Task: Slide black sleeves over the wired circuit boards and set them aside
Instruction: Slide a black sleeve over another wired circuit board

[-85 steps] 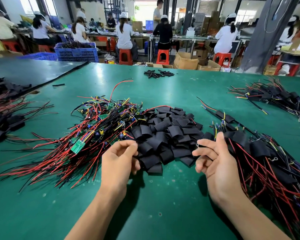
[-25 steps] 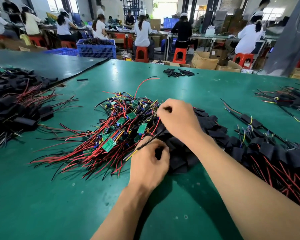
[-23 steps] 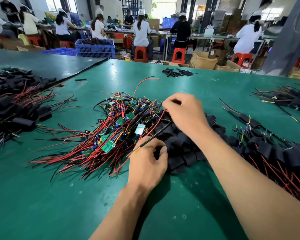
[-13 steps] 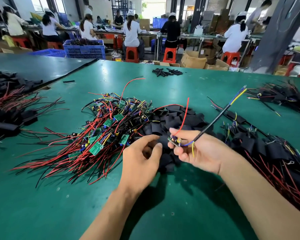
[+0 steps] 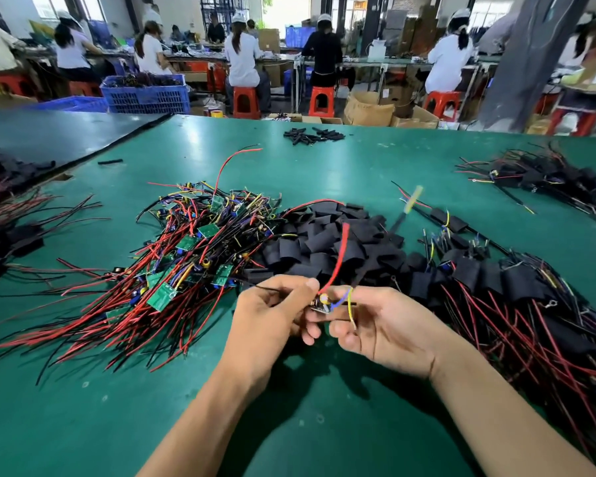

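Both hands meet above the green table (image 5: 324, 425), over a small wired circuit board (image 5: 322, 304). My left hand (image 5: 269, 321) pinches the board's left end with thumb and fingers. My right hand (image 5: 382, 328) holds its right end, fingers curled under it. The board's red, black, blue and yellow wires rise away from my hands. Whether a sleeve sits in my left hand is hidden. Behind my hands lies a heap of loose black sleeves (image 5: 327, 242). Bare wired boards (image 5: 186, 256) are piled to the left, sleeved ones (image 5: 530, 304) to the right.
Another sleeved pile (image 5: 547, 180) lies at the far right and a dark pile (image 5: 4, 218) at the left edge. A few small black tubes (image 5: 312, 136) lie at the back. Several seated workers and a blue crate (image 5: 147, 92) are beyond the table.
My right hand pulled one wired board out of the left pile and brought it toward me. My left hand has come up from the sleeve heap and now pinches the board too.
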Demonstrator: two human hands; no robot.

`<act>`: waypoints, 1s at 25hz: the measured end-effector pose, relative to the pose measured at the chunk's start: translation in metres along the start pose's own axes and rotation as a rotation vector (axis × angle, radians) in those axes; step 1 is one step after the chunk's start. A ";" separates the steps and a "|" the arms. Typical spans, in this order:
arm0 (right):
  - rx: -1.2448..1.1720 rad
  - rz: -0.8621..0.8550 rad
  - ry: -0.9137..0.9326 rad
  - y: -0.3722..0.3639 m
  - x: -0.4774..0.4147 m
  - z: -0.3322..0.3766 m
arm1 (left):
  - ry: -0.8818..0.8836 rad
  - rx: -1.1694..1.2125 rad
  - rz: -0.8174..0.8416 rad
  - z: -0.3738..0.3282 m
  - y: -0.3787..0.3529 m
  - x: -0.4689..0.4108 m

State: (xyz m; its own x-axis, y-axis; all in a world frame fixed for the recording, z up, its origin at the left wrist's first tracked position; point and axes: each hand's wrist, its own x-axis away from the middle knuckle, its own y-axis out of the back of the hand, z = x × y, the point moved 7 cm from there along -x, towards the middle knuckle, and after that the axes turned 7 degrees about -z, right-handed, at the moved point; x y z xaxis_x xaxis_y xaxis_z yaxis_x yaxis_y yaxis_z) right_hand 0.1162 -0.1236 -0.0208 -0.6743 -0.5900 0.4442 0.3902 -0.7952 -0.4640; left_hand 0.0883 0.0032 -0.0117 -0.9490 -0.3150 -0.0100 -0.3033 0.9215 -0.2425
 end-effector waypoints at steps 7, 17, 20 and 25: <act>0.001 0.148 0.186 -0.002 0.001 0.008 | 0.061 0.143 -0.003 0.001 0.000 0.003; 0.066 -0.187 0.480 0.008 -0.004 0.021 | -0.198 -0.133 0.153 -0.008 -0.005 0.007; 0.073 -0.196 0.439 0.008 -0.006 0.020 | -0.037 0.060 0.109 -0.001 -0.005 0.004; 0.155 -0.209 0.354 0.006 -0.011 0.009 | 0.082 -0.034 0.197 0.010 -0.015 0.006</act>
State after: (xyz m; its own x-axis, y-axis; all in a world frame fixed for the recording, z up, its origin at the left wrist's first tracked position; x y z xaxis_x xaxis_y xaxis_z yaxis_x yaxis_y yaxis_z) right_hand 0.1319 -0.1231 -0.0221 -0.9116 -0.3510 0.2138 0.2932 -0.9200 -0.2599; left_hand 0.0877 -0.0152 -0.0181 -0.9937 -0.1094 0.0256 -0.1124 0.9711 -0.2106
